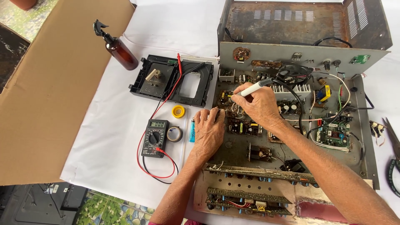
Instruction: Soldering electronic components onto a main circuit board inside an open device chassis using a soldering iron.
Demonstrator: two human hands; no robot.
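At the far left of the frame a flat sheet of brown cardboard (pixel 54 83) lies over the white-covered tabletop (pixel 112 137). Near its upper edge stands an amber spray bottle with a black trigger head (pixel 118 48). Right of that lies a black plastic disc-drive tray (pixel 173 80), and below it a small yellow roll of tape (pixel 178 111), a grey roll of tape (pixel 174 133), a blue lighter (pixel 192 130) and a black digital multimeter with red and black leads (pixel 153 138).

In the middle, the left hand (pixel 208 131) rests palm down, fingers spread flat, on the edge of the opened grey metal amplifier chassis (pixel 291 125), gripping nothing. Just above it the right hand (pixel 258 102) is closed around a white-handled soldering iron (pixel 255 88), held like a pen, its tip down on a small circuit board (pixel 228 99) at the chassis' upper left.

The work looks well under way: the rusty metal cover (pixel 300 21) is off and stands at the upper right, the boards exposed, the iron on one joint; everything is yet to be closed up. At the far right edge lie scissors (pixel 393 158).
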